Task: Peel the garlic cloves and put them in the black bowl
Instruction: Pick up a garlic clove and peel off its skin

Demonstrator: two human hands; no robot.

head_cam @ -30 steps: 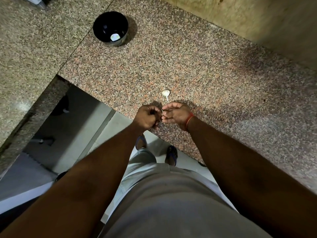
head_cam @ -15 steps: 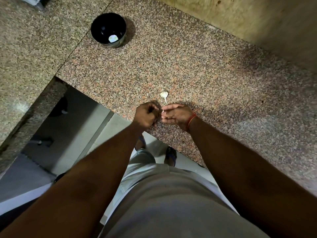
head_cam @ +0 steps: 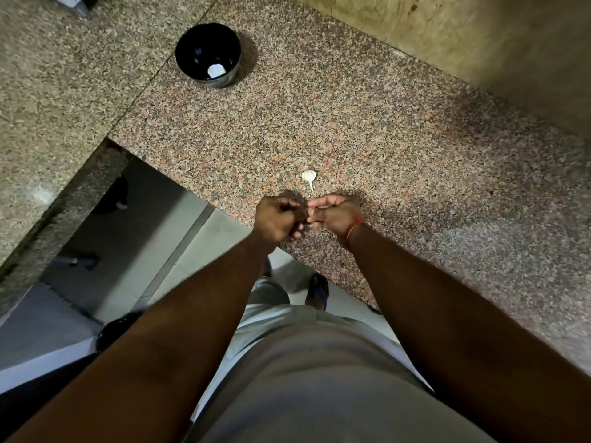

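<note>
Both hands met w/ fingertips together at the near edge of the granite tabletop. Left hand was curled into a loose fist; right hand, w/ a red thread at the wrist, had fingers bent in toward it. Probably a garlic clove pinched between them, but it was too small and hidden to confirm. One unpeeled garlic clove lay just beyond the right hand. Black bowl sat well beyond and left of the left hand, w/ a white peeled clove inside.

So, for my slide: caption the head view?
Both hands work a garlic clove over the counter; black bowl waits.
</note>
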